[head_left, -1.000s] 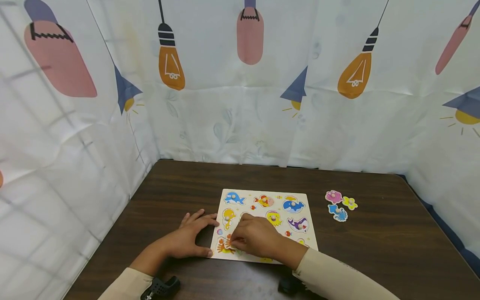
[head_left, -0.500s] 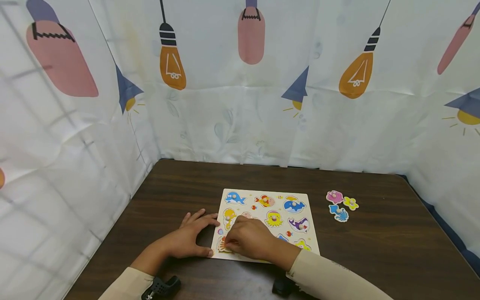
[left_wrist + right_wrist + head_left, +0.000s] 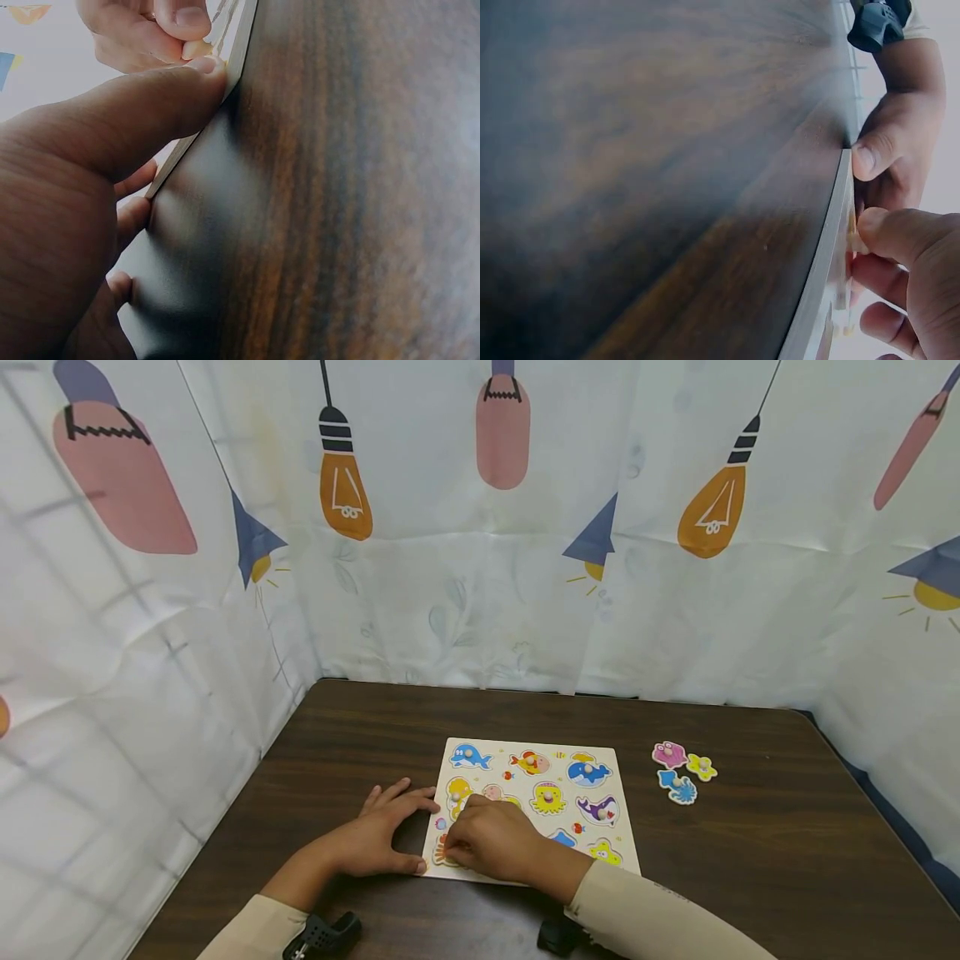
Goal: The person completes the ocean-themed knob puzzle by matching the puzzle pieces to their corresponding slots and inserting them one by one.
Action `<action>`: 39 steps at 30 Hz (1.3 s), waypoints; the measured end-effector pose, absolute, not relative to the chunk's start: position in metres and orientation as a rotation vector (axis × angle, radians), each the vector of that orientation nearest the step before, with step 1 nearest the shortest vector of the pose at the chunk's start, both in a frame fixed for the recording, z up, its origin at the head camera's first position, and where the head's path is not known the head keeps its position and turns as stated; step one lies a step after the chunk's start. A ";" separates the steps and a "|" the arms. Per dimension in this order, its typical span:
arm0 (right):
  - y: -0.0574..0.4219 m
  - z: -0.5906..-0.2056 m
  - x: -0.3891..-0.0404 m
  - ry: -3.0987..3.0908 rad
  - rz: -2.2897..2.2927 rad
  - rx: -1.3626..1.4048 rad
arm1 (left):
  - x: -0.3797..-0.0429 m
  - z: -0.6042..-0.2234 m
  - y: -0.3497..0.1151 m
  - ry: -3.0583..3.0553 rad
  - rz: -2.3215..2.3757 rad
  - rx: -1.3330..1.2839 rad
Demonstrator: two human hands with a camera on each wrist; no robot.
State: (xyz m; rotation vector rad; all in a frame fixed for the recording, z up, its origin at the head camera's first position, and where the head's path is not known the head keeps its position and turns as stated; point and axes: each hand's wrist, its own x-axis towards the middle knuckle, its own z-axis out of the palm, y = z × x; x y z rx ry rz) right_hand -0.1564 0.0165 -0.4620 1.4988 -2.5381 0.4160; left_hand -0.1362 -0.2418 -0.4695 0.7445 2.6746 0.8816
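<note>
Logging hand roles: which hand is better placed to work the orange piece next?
Probably the right hand: it pinches the orange piece by its knob, while the left hand touches the board.

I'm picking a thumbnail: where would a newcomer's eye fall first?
Probably the orange bulbs printed high on the pale backdrop. Next, the puzzle board at bottom centre, the left grip at its left edge, the right grip over its lower left. Loose pieces lie to its right.

Left sleeve [image 3: 251,930]: I'm seeing it in plain cream.
Right sleeve [image 3: 667,917]: matching in cream, fine dark flecks [image 3: 667,890] running along its upper side.
Left wrist unit [image 3: 324,935]: showing black and rounded, bearing a pale mark [image 3: 298,952].
Right wrist unit [image 3: 558,937]: showing black, compact.
Left hand [image 3: 382,839], right hand [image 3: 501,840]: both going bare.
</note>
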 end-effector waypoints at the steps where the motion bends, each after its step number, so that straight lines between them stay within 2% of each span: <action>1: 0.016 -0.462 -0.157 -2.545 0.415 1.500 | -0.136 -0.470 -0.242 2.674 0.883 0.745; 16: 0.029 -0.461 -0.157 -2.641 0.432 1.493 | -0.137 -0.470 -0.241 2.668 0.886 0.741; 39: 0.107 -0.452 -0.169 -2.774 0.532 1.290 | -0.138 -0.469 -0.241 2.681 0.862 0.715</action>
